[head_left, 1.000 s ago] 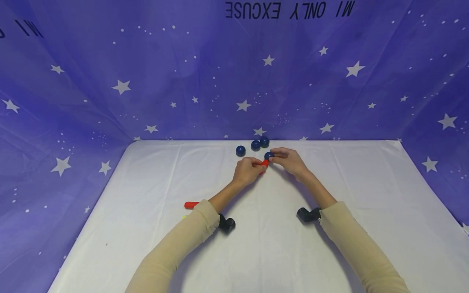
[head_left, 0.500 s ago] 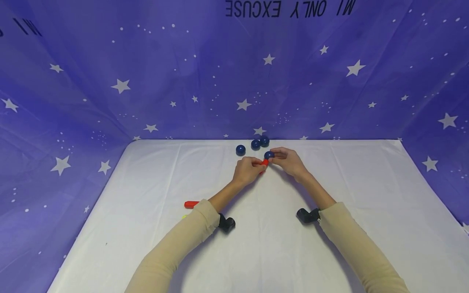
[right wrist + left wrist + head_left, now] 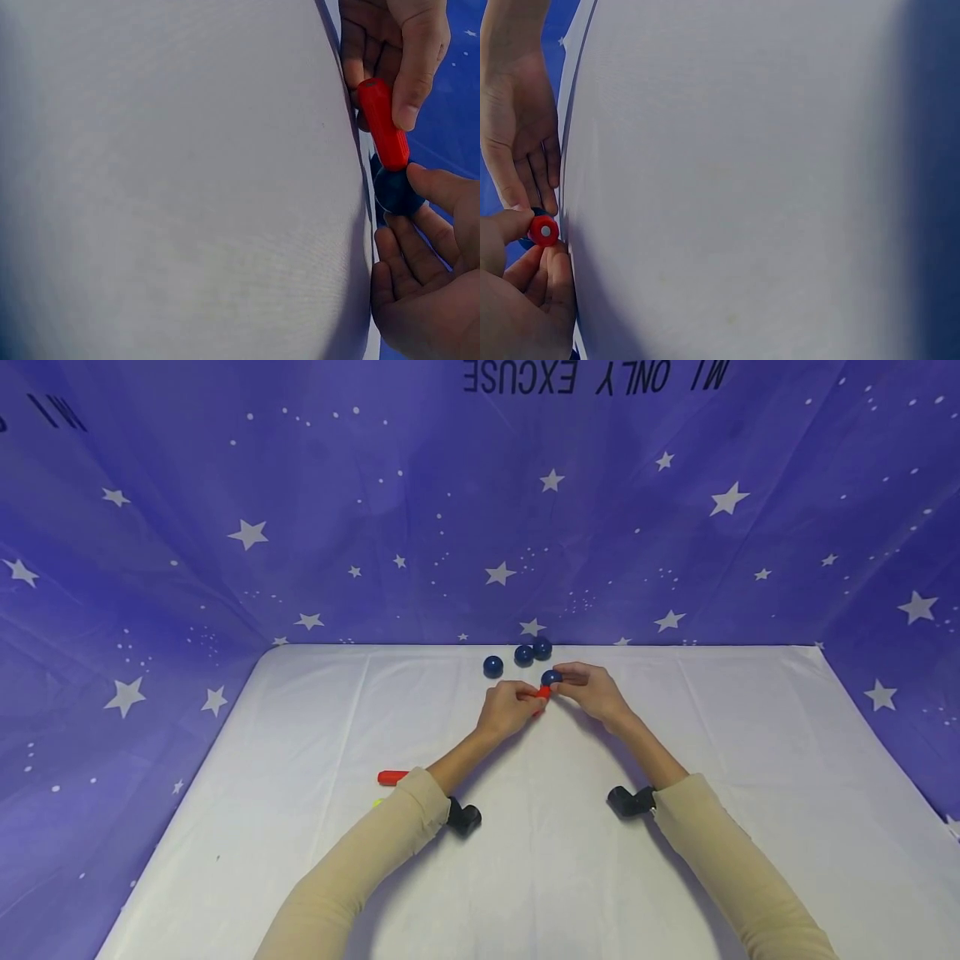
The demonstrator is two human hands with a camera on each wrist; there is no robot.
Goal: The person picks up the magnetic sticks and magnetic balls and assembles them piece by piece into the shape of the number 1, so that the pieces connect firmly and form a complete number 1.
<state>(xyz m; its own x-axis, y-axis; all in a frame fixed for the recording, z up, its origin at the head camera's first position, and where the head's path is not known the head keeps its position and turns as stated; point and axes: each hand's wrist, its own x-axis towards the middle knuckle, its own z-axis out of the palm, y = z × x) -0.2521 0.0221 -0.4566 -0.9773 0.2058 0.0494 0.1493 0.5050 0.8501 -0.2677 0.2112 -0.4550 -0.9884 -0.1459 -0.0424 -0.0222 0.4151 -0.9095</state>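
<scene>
My left hand [image 3: 507,708] pinches a short red rod [image 3: 384,127] between thumb and fingers. In the left wrist view the rod's round end [image 3: 545,231] faces the camera, with a pale grey spot in its middle. A dark blue ball [image 3: 397,189] touches the rod's far end, pinched by the thumb and fingertips of my right hand [image 3: 595,692]. Both hands are close together near the table's back edge. Just behind them are more blue balls: one on the left [image 3: 492,667] and a touching pair, a nearer ball [image 3: 523,655] and a farther ball [image 3: 542,648].
Another red rod [image 3: 392,777] lies on the white-covered table [image 3: 540,877], partly hidden by the left sleeve. A bit of something yellow [image 3: 378,803] shows beside that sleeve. A purple cloth with stars [image 3: 420,510] hangs behind the table.
Both hands stay almost in place, the red rod and blue ball still against each other. The view shifts very slightly.
</scene>
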